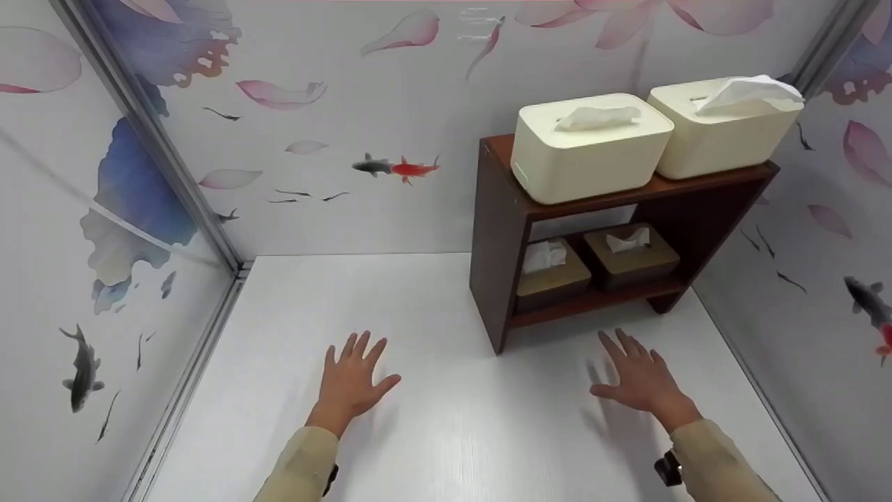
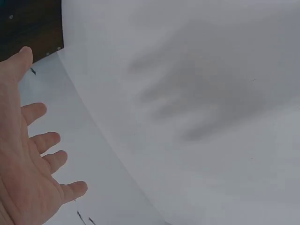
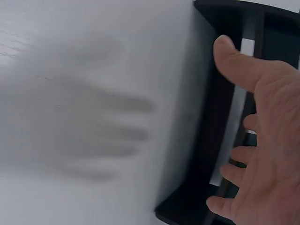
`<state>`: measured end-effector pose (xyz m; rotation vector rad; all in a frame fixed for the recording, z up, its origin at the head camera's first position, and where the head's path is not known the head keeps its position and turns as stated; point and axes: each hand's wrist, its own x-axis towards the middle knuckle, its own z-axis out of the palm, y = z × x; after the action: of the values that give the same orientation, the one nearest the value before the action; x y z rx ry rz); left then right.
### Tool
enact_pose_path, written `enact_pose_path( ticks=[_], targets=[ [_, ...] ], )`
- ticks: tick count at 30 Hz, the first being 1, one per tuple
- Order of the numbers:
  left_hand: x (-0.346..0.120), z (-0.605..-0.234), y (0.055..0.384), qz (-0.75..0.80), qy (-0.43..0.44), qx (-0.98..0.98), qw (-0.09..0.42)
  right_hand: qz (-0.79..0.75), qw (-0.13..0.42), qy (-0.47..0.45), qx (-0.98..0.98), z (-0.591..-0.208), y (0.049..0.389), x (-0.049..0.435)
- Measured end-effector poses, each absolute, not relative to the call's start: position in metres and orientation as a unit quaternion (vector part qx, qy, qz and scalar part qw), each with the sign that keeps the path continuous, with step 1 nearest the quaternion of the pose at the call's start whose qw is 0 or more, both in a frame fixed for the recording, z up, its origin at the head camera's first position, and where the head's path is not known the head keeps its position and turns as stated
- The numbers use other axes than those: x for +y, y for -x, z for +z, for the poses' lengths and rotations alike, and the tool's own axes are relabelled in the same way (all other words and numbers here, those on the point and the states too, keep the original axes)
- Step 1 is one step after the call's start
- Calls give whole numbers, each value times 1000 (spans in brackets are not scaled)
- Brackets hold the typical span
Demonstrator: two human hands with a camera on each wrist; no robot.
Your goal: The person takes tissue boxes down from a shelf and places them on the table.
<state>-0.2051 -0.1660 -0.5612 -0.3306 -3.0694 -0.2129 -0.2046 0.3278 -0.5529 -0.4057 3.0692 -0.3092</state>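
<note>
My left hand [image 1: 350, 383] hovers over the white floor surface [image 1: 446, 411] with its fingers spread, holding nothing. In the left wrist view the same hand [image 2: 28, 154] shows its palm, and its shadow falls on the white surface. Over to the right, my right hand [image 1: 641, 380] is also spread and holds nothing, just in front of the dark wooden shelf [image 1: 498, 244]. The right wrist view shows that hand [image 3: 262, 140] overlapping the dark shelf [image 3: 206, 140], apparently without contact.
Two cream tissue boxes, the left one [image 1: 592, 167] and the right one [image 1: 732, 139], stand on the shelf top. Below are two brown tissue boxes, left [image 1: 554, 282] and right [image 1: 634, 261]. Walls [image 1: 348, 209] printed with petals and fish enclose the back and sides.
</note>
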Motion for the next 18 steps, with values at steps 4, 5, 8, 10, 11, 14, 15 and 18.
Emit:
enact_pose_path(
  ticks=[4,5,8,10,11,14,15,18],
  targets=[
    [-158,-544,210,-69,115,-991,30,-91,33,142,985,-532,210,326],
    [-155,-540,212,-70,119,-990,36,-89,40,143,985,-527,211,326],
    [-147,-526,217,-89,134,-985,59,-92,72,140,983,-512,216,325],
    [-141,-516,220,-100,146,-982,73,-96,91,137,982,-503,219,324],
    [-138,-511,222,-104,151,-980,76,-99,99,136,981,-499,221,324],
    [-126,-493,228,-113,161,-977,79,-102,111,138,979,-488,225,323],
    [-121,-487,230,-116,163,-977,79,-100,113,139,979,-484,227,322],
    [-106,-469,236,-125,166,-975,77,-93,122,140,978,-471,231,320]
  ],
)
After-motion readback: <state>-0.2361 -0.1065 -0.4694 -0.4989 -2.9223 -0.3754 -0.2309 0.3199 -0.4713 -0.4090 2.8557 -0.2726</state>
